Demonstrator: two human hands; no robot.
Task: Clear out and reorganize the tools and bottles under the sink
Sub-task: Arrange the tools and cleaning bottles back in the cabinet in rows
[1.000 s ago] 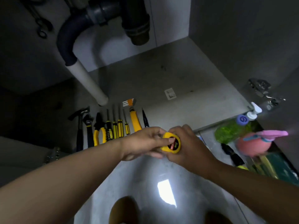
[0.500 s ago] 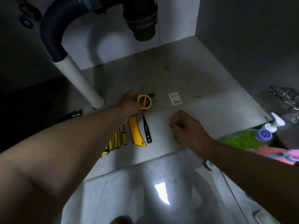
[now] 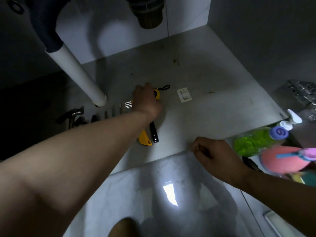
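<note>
Under the sink, on the cabinet floor (image 3: 213,74), the left hand (image 3: 147,101) grips the yellow tape measure (image 3: 156,95), fingers curled over it. Only the tape measure's right side and its black strap (image 3: 165,87) show. It sits about mid-depth on the floor, left of centre, between the foot of the white pipe (image 3: 77,71) and a white label (image 3: 184,94) stuck to the floor.

A row of tools lies along the left part of the floor, mostly hidden by the forearm. The hammer (image 3: 73,115) is at the left end. A metal-toothed head (image 3: 127,105) lies just left of the wrist. 2 tools, a yellow knife (image 3: 144,138) and a black tool (image 3: 154,133), lie side by side with their ends toward the front edge.

The right hand (image 3: 215,153) rests at the front edge, right of centre, fingers curled in, with nothing visible in it.

Beyond the front right corner are a green bottle (image 3: 251,141), a white pump (image 3: 290,118) and a pink bottle (image 3: 280,159).
</note>
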